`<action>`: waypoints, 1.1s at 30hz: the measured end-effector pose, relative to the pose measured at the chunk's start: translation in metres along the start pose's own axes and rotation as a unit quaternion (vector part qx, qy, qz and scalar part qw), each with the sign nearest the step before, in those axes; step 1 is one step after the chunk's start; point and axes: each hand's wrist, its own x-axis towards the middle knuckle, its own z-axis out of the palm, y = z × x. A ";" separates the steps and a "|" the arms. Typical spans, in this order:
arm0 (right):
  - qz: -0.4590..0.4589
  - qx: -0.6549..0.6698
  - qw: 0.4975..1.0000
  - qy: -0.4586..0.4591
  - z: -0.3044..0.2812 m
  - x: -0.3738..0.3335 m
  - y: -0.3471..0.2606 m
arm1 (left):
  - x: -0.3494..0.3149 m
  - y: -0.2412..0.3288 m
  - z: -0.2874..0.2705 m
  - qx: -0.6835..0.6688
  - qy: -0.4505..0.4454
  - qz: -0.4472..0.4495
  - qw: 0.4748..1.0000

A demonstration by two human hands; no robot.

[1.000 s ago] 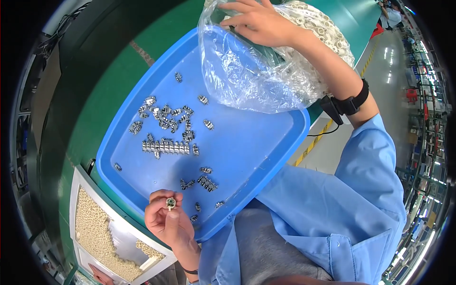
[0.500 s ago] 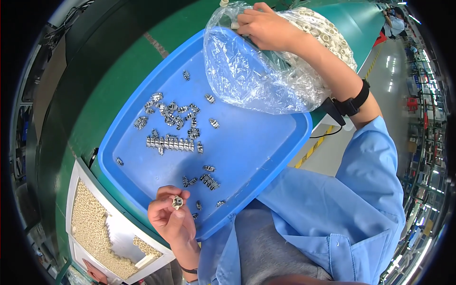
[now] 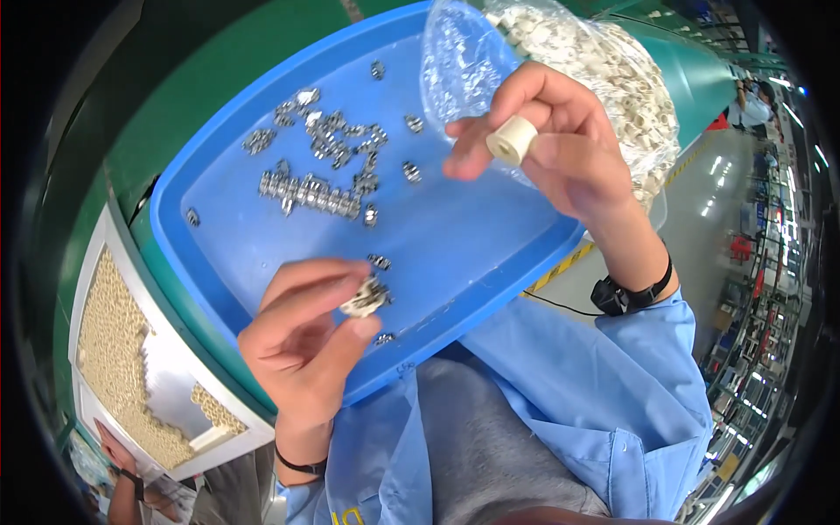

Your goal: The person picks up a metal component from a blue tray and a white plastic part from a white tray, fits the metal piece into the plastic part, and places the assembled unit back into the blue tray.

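My left hand (image 3: pixel 306 341) pinches a small cream-and-metal part (image 3: pixel 364 299) over the near side of the blue tray (image 3: pixel 446 293). Between the thumb and fingers of my right hand (image 3: pixel 569 144) is a cream plastic cap (image 3: pixel 512 140), shaped like a short hollow cylinder, held above the tray's right side. The two parts are apart. Small silver metal pieces (image 3: pixel 328 144) lie scattered on the tray, some lined up in a row (image 3: pixel 311 194). Behind my right hand, a clear plastic bag (image 3: pixel 464 66) full of cream caps (image 3: pixel 604 79) partly overlaps the tray's far right corner.
A white-rimmed box (image 3: pixel 114 227) of tiny beige pieces (image 3: pixel 114 341) stands left of the tray on a green surface (image 3: pixel 175 52). Another person's hand (image 3: pixel 115 446) is beside it at lower left. A walkway with yellow floor tape (image 3: pixel 560 265) runs on the right.
My right hand has come away from the bag toward me and now shows a cream cap in its fingers. My left hand, still pinching its part, has risen nearer the view.
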 end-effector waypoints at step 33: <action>-0.253 -0.341 0.898 -0.116 0.063 0.006 0.009 | 0.007 -0.005 -0.004 0.157 -0.053 0.154 0.974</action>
